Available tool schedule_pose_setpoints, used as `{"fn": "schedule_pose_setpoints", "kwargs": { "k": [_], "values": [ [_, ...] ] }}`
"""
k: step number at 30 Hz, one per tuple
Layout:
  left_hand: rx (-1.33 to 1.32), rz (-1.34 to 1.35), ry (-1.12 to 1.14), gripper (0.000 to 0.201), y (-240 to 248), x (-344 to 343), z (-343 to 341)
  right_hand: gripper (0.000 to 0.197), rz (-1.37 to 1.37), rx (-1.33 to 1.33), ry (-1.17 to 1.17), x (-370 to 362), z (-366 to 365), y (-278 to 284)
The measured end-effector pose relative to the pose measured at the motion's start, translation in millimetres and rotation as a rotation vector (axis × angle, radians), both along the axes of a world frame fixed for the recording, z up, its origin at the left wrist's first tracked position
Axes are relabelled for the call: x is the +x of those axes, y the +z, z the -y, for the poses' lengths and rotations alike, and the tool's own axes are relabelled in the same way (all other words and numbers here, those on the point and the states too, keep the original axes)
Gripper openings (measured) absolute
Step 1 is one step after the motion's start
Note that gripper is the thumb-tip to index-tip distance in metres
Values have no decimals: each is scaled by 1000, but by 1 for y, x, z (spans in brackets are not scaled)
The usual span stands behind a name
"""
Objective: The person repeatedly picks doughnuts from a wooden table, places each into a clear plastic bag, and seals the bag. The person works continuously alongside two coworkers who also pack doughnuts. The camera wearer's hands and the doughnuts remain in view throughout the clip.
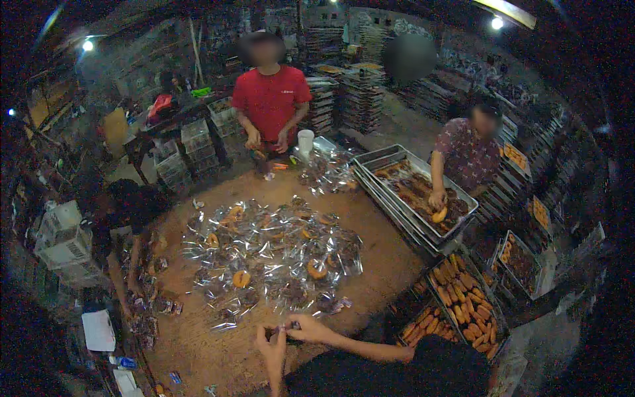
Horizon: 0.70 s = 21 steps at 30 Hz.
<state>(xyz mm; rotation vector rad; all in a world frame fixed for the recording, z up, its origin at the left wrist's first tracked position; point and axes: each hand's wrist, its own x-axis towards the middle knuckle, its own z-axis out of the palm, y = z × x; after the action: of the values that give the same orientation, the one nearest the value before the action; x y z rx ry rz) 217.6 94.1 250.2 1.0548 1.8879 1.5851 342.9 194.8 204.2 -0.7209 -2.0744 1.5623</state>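
Note:
At the near edge of the wooden table [387,291], my left hand [272,344] and my right hand [309,330] are close together, fingers pinched. Between them is a small dark item, perhaps a chocolate-coated pastry in clear wrap; it is too small and dim to name surely. Just beyond my hands lies a wide spread of clear plastic bags [278,255] with dark and golden pastries in them. Two golden ring doughnuts, a nearer doughnut [241,278] and another doughnut [317,268], show among the bags.
Stacked metal trays [367,171] stand at the far right; a co-worker's hand [438,198] reaches in. Crates of long golden pastries [463,294] are at my right. A person in a red shirt [271,96] stands opposite. At left, another person's arms [126,284] reach toward small packets [170,306].

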Motion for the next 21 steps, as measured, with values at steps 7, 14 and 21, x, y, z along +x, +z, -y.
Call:
{"fn": "schedule_pose_setpoints", "kwargs": {
  "k": [7, 14, 21],
  "values": [
    [5, 22, -104, 16, -17, -25, 26, 30, -78, -176, 1, -9, 18, -22],
    [-200, 182, -149, 23, -7, -34, 26, 30, 43, -229, -367, -26, 26, -13],
    [-34, -21, -399, 20, -47, -71, 21, 18, -39, -179, -183, -29, 34, -20]
  ]
}}
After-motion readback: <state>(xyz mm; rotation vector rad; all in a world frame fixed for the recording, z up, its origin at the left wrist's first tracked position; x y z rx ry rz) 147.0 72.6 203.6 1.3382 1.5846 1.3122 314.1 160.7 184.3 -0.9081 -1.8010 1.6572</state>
